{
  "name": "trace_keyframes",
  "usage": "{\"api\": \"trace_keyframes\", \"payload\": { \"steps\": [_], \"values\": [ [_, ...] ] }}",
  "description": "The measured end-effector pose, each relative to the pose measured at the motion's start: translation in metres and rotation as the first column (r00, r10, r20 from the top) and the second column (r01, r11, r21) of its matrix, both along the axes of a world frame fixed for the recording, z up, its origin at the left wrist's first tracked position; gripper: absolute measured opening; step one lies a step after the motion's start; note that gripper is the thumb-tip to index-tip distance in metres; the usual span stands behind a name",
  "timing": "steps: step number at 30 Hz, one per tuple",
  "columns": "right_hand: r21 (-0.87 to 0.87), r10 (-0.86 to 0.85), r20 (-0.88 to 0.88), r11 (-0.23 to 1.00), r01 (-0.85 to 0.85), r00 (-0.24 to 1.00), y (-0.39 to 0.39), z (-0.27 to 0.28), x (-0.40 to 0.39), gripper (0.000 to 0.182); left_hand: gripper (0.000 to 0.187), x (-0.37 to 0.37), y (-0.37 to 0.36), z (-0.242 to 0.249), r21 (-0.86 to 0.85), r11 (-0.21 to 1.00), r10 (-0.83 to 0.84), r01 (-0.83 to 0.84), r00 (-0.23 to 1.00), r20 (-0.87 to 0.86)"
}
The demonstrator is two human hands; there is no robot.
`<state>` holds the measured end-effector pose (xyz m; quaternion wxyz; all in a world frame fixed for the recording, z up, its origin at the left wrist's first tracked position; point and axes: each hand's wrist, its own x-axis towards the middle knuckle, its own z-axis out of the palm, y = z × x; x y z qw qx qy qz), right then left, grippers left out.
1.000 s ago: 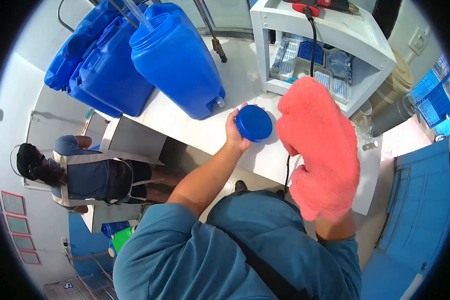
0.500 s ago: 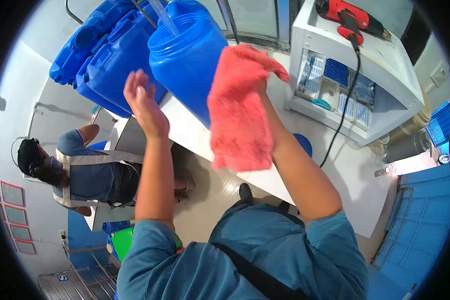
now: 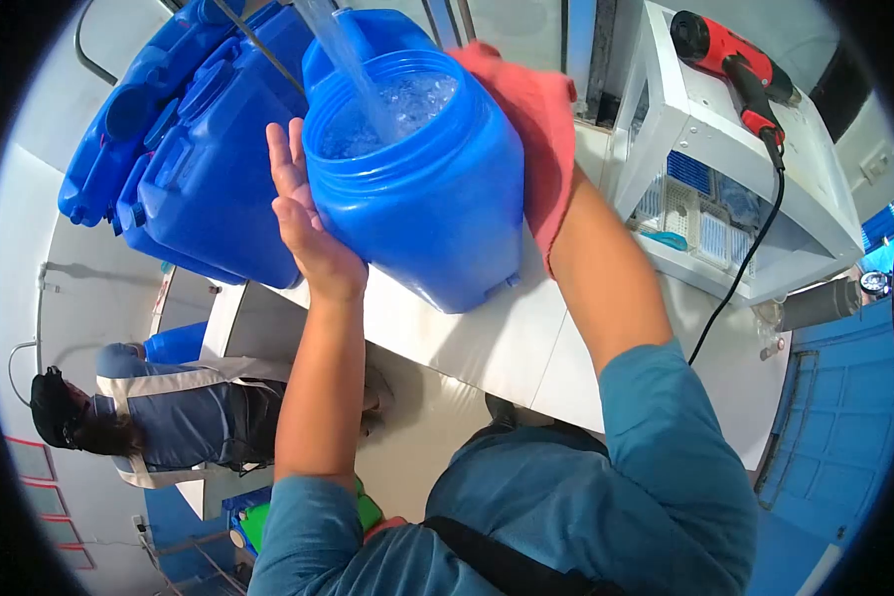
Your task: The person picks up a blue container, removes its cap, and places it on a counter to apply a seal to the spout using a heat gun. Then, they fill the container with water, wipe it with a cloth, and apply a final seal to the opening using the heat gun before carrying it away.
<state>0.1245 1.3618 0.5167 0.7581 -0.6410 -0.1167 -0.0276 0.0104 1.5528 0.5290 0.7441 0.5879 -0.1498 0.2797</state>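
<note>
A large blue jug (image 3: 437, 199) stands on the white counter (image 3: 487, 348) with its wide mouth open. A stream of water (image 3: 343, 55) falls into it, and the water inside is bubbling. My left hand (image 3: 303, 223) lies flat against the jug's left side, fingers apart. A pink cloth (image 3: 536, 129) is pressed against the jug's right side. My right hand is hidden under that cloth and grips it; only my right forearm (image 3: 606, 278) shows.
Other blue jerrycans (image 3: 189, 159) lie stacked at the left. A white shelf unit (image 3: 815, 223) at the right carries a red heat gun (image 3: 730, 55) with a black cord (image 3: 740, 273). Another person (image 3: 169, 417) sits below left. A blue door (image 3: 834, 417) is at the right.
My left hand put down the blue lid, rose and came against the jug's left side. My right hand swung the pink cloth up onto the jug's right side. The view moved closer.
</note>
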Motion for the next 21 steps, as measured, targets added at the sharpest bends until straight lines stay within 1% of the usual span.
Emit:
{"api": "trace_keyframes", "payload": {
  "steps": [2,3,5,7,9,11,13,14,15,17,18,19,20,21],
  "values": [
    [0.14,0.1,-0.206,0.988,-0.072,0.973,-0.005,-0.018,-0.022,0.034,0.102,-0.001,-0.001,0.001,0.001,1.0,0.023,-0.023,1.0,0.0],
    [0.229,0.158,-0.254,0.968,-0.099,0.954,-0.006,-0.028,-0.035,0.034,0.102,-0.002,-0.003,0.001,-0.02,1.0,0.015,-0.015,1.0,-0.007],
    [0.362,0.266,-0.24,0.917,-0.168,0.934,-0.008,-0.039,-0.054,0.034,0.102,-0.001,-0.004,0.001,-0.037,0.999,0.012,-0.012,1.0,-0.006],
    [0.401,0.315,-0.158,0.887,-0.23,0.936,-0.01,-0.035,-0.056,0.034,0.102,0.001,-0.003,-0.002,-0.036,0.999,-0.008,0.008,1.0,0.008],
    [0.344,0.275,-0.04,0.907,-0.245,0.961,-0.008,-0.022,-0.043,0.035,0.102,0.0,-0.002,-0.003,-0.029,1.0,0.001,-0.001,1.0,0.004],
    [0.21,0.155,0.148,0.96,-0.185,0.977,0.001,-0.002,-0.007,0.035,0.103,0.001,0.0,-0.002,-0.022,1.0,0.004,-0.004,1.0,0.016],
    [0.115,0.06,0.326,0.988,-0.103,0.943,0.012,0.012,0.029,0.035,0.102,0.001,0.002,-0.002,-0.013,1.0,0.02,-0.02,1.0,0.012],
    [0.119,0.021,0.36,0.991,-0.068,0.933,0.017,0.013,0.042,0.036,0.101,0.0,0.002,-0.003,-0.005,1.0,0.027,-0.027,1.0,0.002],
    [0.141,-0.002,0.372,0.989,-0.054,0.928,0.022,0.012,0.049,0.036,0.096,0.001,0.001,-0.002,-0.034,0.999,-0.016,0.017,0.999,0.037],
    [0.23,0.009,0.329,0.969,-0.09,0.944,0.028,0.009,0.041,0.036,0.094,0.0,-0.001,-0.001,-0.04,0.999,-0.003,0.005,0.999,0.047],
    [0.273,0.127,0.191,0.945,-0.177,0.973,0.02,0.021,0.017,0.039,0.091,0.0,-0.002,-0.001,-0.048,0.999,0.0,0.002,0.999,0.053],
    [0.325,0.254,0.051,0.91,-0.257,0.966,0.008,0.03,-0.01,0.042,0.087,0.001,0.0,-0.004,-0.027,1.0,0.003,-0.001,0.996,0.086],
    [0.474,0.397,-0.022,0.812,-0.34,0.918,0.006,0.012,-0.01,0.042,0.079,-0.001,-0.001,-0.003,-0.018,1.0,0.001,0.001,0.994,0.111],
    [0.615,0.54,-0.074,0.686,-0.388,0.838,0.009,0.008,-0.018,0.043,0.075,-0.001,-0.002,-0.004,-0.017,0.999,0.032,-0.03,0.991,0.127]
  ]
}}
